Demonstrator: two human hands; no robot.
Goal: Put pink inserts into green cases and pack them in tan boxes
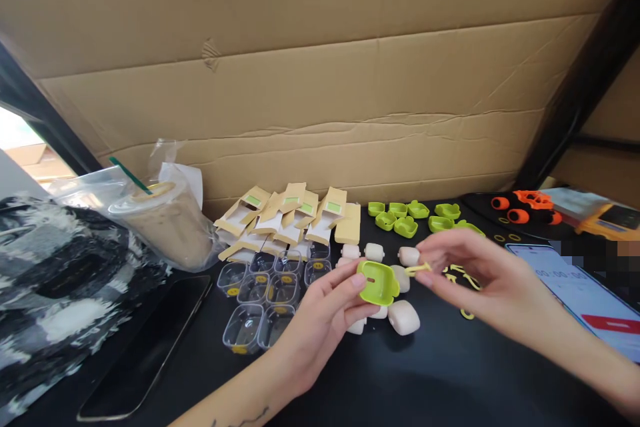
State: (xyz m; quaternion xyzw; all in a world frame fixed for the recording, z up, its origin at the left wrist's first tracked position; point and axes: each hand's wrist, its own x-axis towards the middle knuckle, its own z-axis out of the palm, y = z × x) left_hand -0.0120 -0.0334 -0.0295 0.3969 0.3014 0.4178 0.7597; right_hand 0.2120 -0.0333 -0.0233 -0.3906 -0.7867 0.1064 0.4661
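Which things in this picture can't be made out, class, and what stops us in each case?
Head view, hidden: the underside of the green tray, turned from the camera.
Head view, hidden: one end of the yellow strip, inside the grip of the right hand.
Head view, hidden: parts of some white blocks, behind the green tray.
Head view, too small: any print on the yellow stickers.
Head view, cut off: the cloth, by the left edge.

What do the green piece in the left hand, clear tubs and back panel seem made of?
Green piece: probably moulded plastic, satin, by its soft sheen and rounded edges. Clear tubs: likely rigid plastic, glossy, see-through, with rim highlights. Back panel: apparently cardboard, matte brown, with long creases.
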